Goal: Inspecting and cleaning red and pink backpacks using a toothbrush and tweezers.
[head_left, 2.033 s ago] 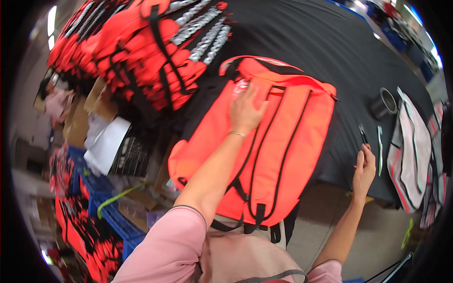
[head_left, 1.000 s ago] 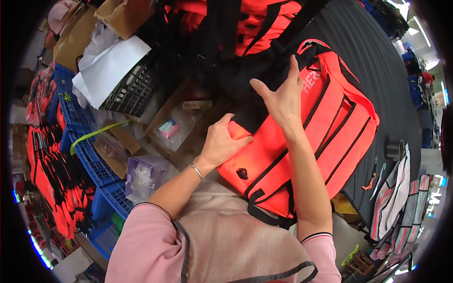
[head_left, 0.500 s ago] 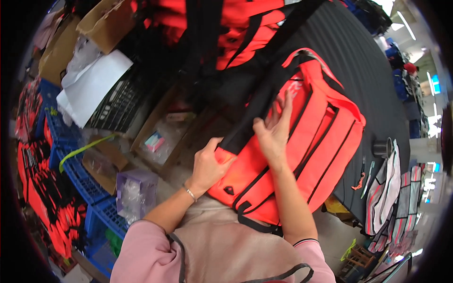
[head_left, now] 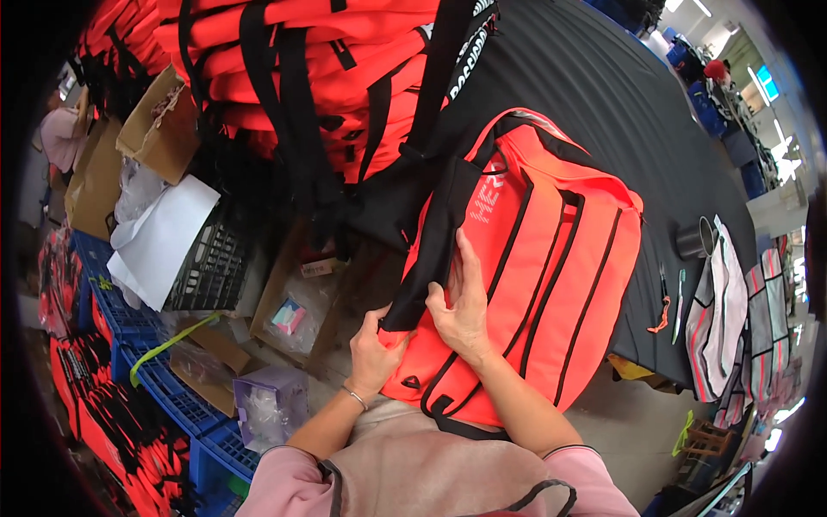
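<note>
A bright coral-red backpack (head_left: 568, 302) with black piping and black zips lies in front of me, its lower end close to my apron. My left hand (head_left: 372, 358) is closed around the lower corner of its left side, where a black side panel (head_left: 436, 233) meets the red fabric. On the front of the bag rests my right hand (head_left: 463, 314), fingers stretched along the edge of the black panel and thumb apart. Its fingertips touch the fabric. The underside of the bag is hidden.
More red backpacks with black straps (head_left: 293, 95) are piled beyond. A black-covered table (head_left: 672, 189) carries a dark cup (head_left: 692, 241) and small tools at right. Cardboard boxes (head_left: 159, 125), a black crate (head_left: 207, 267) and blue crates (head_left: 172, 388) stand at left.
My right hand has slid down and left across the bag, its fingers now closer together beside the black panel. The left hand keeps its grip on the corner. The view has shifted.
</note>
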Motion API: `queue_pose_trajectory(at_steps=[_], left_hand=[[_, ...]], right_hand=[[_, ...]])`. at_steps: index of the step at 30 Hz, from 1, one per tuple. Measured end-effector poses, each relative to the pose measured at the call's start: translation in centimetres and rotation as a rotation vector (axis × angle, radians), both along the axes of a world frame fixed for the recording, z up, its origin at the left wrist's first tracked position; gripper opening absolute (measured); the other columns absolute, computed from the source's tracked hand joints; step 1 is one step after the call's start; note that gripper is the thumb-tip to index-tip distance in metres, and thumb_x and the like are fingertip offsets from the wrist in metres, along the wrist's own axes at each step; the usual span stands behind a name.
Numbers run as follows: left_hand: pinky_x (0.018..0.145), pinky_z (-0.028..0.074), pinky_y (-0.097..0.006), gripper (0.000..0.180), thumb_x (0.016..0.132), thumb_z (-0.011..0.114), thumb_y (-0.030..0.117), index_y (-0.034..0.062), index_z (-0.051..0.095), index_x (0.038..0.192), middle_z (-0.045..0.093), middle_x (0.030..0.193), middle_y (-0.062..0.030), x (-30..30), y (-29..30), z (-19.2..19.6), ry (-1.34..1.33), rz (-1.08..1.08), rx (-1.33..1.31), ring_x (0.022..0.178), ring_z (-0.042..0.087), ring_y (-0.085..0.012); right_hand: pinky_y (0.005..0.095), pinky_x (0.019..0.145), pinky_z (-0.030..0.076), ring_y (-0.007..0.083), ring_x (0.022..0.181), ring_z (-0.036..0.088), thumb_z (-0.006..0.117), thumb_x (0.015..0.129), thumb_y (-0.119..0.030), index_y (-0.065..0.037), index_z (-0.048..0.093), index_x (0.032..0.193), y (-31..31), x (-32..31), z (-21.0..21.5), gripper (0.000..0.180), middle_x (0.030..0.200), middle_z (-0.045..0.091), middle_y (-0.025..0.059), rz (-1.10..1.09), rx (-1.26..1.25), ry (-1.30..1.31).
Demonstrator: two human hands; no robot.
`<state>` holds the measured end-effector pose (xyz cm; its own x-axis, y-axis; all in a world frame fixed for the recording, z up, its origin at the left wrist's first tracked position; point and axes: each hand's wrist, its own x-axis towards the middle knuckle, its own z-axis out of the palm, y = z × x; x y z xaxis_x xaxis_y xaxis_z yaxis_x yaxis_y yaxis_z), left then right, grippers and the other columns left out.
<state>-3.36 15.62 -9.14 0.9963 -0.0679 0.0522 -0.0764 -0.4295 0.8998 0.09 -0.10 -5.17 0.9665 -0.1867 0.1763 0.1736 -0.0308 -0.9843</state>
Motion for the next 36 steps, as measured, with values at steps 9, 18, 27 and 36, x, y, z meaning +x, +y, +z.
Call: queue_pose_trajectory(at_steps=[9,18,27,36], left_hand=[[0.077,0.056,-0.037,0.054,0.07,0.088,0.017,0.0,0.058,0.112,0.07,0.098,-0.0186,0.7,0.0,-1.0,0.063,-0.025,0.025,0.09,0.071,-0.0283],[0.101,0.044,-0.039,0.084,0.072,0.084,0.024,-0.0012,0.043,0.14,0.057,0.129,-0.0204,4.8,3.2,1.6,0.017,-0.247,0.083,0.116,0.058,-0.0301],[0.091,0.049,-0.037,0.069,0.084,0.075,0.031,-0.0045,0.044,0.134,0.066,0.111,-0.0246,8.5,-3.2,4.1,-0.057,-0.071,0.166,0.101,0.065,-0.0324],[0.076,0.051,-0.031,0.033,0.081,0.074,0.011,-0.0051,0.06,0.106,0.067,0.09,-0.0099,5.4,-3.4,9.2,-0.193,-0.199,-0.162,0.083,0.062,-0.0154]], right_hand=[[0.0401,0.109,0.04,0.0363,0.135,0.044,0.064,0.084,0.002,-0.001,0.037,0.145,-0.4,-0.4,0.3,0.067,0.141,0.045,0.0229,-0.118,-0.237,-0.033],[0.0359,0.087,0.051,0.0267,0.1,0.062,0.065,0.087,-0.002,-0.001,0.062,0.116,-15.1,-8.6,6.4,0.029,0.111,0.064,0.0135,-0.743,-0.661,-0.108],[0.0354,0.086,0.05,0.0237,0.094,0.06,0.077,0.084,-0.035,0.005,0.055,0.113,-19.0,-16.2,0.9,0.054,0.106,0.062,0.0164,-0.967,-0.411,0.426],[0.0288,0.088,0.049,0.015,0.098,0.061,0.07,0.089,-0.026,0.013,0.055,0.125,-21.0,-16.5,4.5,0.056,0.112,0.066,0.0165,-0.686,0.033,0.341]])
